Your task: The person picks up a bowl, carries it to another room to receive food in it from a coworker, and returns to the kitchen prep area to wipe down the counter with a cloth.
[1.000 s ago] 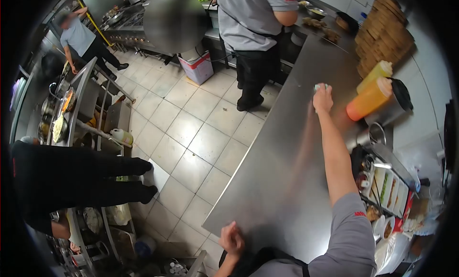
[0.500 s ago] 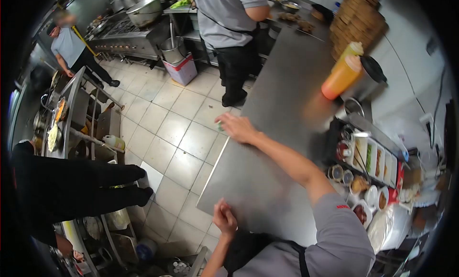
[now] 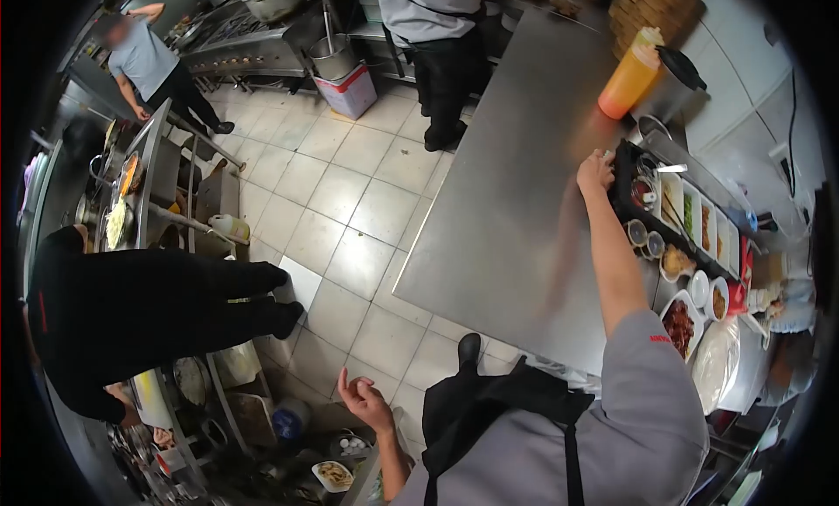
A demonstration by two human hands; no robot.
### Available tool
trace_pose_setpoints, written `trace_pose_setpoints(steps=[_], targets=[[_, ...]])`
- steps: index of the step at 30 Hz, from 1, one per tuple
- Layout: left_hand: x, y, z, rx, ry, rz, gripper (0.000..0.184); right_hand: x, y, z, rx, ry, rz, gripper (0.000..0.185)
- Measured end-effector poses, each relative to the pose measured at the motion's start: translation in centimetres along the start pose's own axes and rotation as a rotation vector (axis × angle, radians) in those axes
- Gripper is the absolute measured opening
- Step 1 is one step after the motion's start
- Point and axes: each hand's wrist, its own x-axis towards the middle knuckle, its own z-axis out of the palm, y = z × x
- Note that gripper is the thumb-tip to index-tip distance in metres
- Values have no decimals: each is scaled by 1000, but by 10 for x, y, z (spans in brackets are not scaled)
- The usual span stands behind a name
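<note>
My right hand [image 3: 597, 171] is stretched over the steel table [image 3: 507, 191] to the left end of a black condiment holder [image 3: 622, 178]. Its fingers are bent together; a small pale bit shows at the fingertips, too small to name. White tubs [image 3: 702, 219] of chopped green and brown toppings sit in the holder. My left hand [image 3: 365, 403] hangs in the air off the table's near corner, fingers loosely apart, holding nothing. Closest below it is a white dish of food [image 3: 333, 476].
Squeeze bottles [image 3: 631, 73] and a dark-lidded container [image 3: 682, 73] stand beyond the holder. Small cups [image 3: 647, 238] and a dish of dark red food [image 3: 678, 327] line the right edge. A person in black [image 3: 166, 322] is at the left counter; two others stand farther back.
My right hand has swung from the table's left edge across to the condiment holder. My left hand has moved down and left, its fingers opening. My body has shifted, showing a shoe.
</note>
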Motion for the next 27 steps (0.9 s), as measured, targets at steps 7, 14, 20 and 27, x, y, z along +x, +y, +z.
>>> trace_pose_setpoints(steps=[7,14,20,27], targets=[[-37,-12,2,-73,-154,-122,35,-53,-59,-4,222,52,-208,24],[-16,13,30,-109,-359,81,36,-298,-164,-98,629,-718,-1456,27],[-25,24,-10,-60,-180,54,38,-165,-142,-115,890,-786,-469,32],[-49,19,2,-39,-274,43,36,-216,-99,-39,593,-290,-1091,21]])
